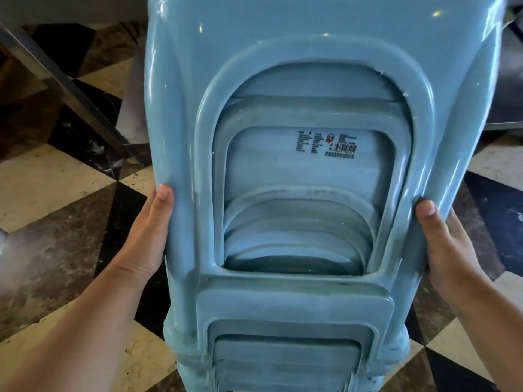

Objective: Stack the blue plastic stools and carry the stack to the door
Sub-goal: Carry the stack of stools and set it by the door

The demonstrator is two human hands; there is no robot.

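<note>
Filling the middle of the frame from top to bottom, the stack of blue plastic stools point(311, 80) is what we see first, its nested legs and arched side openings layered one inside another. We count several rims through the opening (the exact number we cannot tell). A small printed label with a barcode point(328, 144) sits on an inner panel just above the centre of the frame.

We see the left hand point(144, 236) at the centre left, its thumb lying flat up the outer leg of the stack while the fingers go round behind, out of sight. The right hand point(447, 244) mirrors it at the centre right, thumb pressed on the opposite leg, fingers hidden behind the plastic. Both hands clasp the stack between them.

Around the stack we see a checkered marble floor point(56, 179) of cream, brown and black tiles. In the upper left of the frame a slanted metal leg point(70, 89) crosses the tiles.
</note>
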